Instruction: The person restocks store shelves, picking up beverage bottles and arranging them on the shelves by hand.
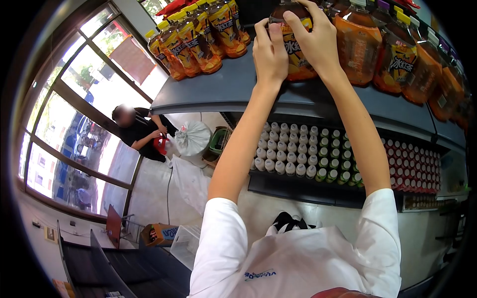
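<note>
Both of my hands are on a large bottle of orange-brown drink (297, 55) that stands upright on the grey shelf top (223, 89). My left hand (272, 52) wraps round its left side, with the thumb up along the front. Around the upper right side curls my right hand (314, 37), its thumb near the neck. Yellow-capped bottles (191, 44) are grouped to the left. Close on the right stand larger bottles (357, 44) with white, purple and yellow caps.
Below, a lower shelf holds rows of white-capped small bottles (283, 149), green ones (335, 159) and red ones (412, 166). A person in black (141, 131) crouches by a white sack (193, 139) near the windows. A cardboard box (159, 234) and white crate (186, 246) are at lower left.
</note>
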Motion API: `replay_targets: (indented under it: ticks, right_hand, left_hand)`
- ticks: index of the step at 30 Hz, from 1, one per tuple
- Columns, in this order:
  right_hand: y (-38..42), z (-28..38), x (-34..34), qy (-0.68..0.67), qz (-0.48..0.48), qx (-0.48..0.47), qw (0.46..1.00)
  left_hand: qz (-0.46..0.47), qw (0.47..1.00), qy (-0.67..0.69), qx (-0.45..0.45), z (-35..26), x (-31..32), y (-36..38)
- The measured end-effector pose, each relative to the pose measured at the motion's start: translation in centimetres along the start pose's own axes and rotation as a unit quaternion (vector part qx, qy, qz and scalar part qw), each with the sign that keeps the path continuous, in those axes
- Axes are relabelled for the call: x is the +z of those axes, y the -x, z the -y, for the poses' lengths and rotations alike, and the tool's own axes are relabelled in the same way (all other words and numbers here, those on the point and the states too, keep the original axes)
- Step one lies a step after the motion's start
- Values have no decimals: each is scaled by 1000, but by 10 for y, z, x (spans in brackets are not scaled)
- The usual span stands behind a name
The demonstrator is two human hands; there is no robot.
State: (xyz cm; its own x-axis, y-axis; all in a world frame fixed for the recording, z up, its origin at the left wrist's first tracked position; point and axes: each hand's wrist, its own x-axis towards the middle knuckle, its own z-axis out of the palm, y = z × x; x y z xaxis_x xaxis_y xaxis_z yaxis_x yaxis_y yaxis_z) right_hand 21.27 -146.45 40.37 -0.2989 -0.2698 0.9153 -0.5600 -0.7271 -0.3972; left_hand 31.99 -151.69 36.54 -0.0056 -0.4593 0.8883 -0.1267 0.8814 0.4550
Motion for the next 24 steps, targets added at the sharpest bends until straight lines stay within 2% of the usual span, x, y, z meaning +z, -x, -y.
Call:
replay_targets:
  ticks: [14,21,24]
  right_hand:
    - [0,3,-2,-5,7,16,1000]
    - [1,1,-1,9,-5,-7,1000]
    - [0,3,-2,-9,3,16,1000]
  left_hand:
    - [3,1000,-1,1,-4,-1,1]
    - [7,1000,6,2,-3,-1,1]
    - [7,1000,8,5,-4,-1,1]
